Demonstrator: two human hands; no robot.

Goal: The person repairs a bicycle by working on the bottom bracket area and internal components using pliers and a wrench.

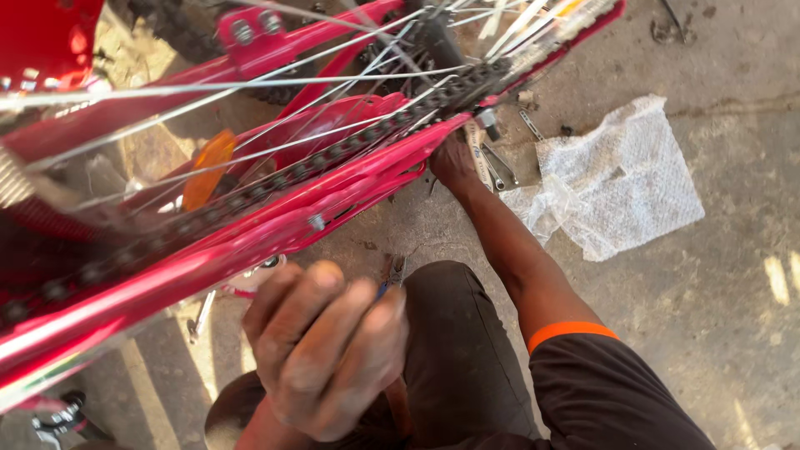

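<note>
Closest to the lens, the person's left hand [321, 354] hangs low in the foreground, blurred, its fingers [367, 333] curled shut around a small tool with a blue-tipped handle [387, 283]; only its end shows above the knuckles, so I cannot tell what kind of tool it is. Right arm stretched forward past the dark trouser knee [454, 333], orange-edged sleeve [571, 332] at the upper arm. Right hand [454, 162] reaches up under the red bicycle frame [275, 225], near the rear wheel hub; its fingers are hidden behind the frame, so whether they grip anything cannot be told. Bicycle lies tilted across the upper left of the view: chain [333, 154] running along the stay, spokes [275, 83] fanning above it, orange reflector [208, 167] set among them. Just beside the right hand, spanners [496, 167] lie on the concrete floor [708, 292]. Sheet of bubble wrap [617, 183] crumpled on the floor to the right of them.
</note>
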